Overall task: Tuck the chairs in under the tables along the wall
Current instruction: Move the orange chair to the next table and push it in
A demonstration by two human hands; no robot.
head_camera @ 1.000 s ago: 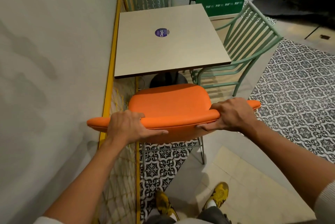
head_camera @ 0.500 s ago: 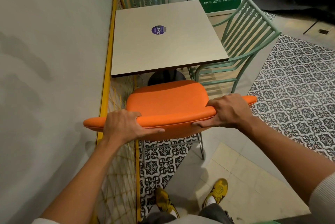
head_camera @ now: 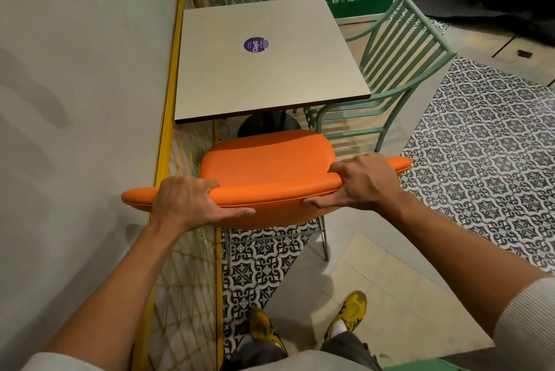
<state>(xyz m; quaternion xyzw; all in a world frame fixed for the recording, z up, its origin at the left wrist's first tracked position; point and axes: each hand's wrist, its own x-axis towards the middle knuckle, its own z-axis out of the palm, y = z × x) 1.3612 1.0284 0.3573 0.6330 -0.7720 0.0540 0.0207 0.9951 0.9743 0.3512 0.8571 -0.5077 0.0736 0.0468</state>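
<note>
While seen from above, the scene reads so:
Left hand (head_camera: pixel 183 201): fingers closed over the backrest top of the orange chair (head_camera: pixel 267 166).
Right hand (head_camera: pixel 362 181): gripping the same backrest.
Orange chair: just before the worktop (head_camera: pixel 267 76), seat front near its edge.
Green chair (head_camera: pixel 387 70): right of the worktop.

A pale plaster wall (head_camera: pixel 75 100) edged by yellow railing (head_camera: pixel 168 106) meets patterned black-and-white floor tiles (head_camera: pixel 486 160) and plain beige tiles (head_camera: pixel 390 295).
</note>
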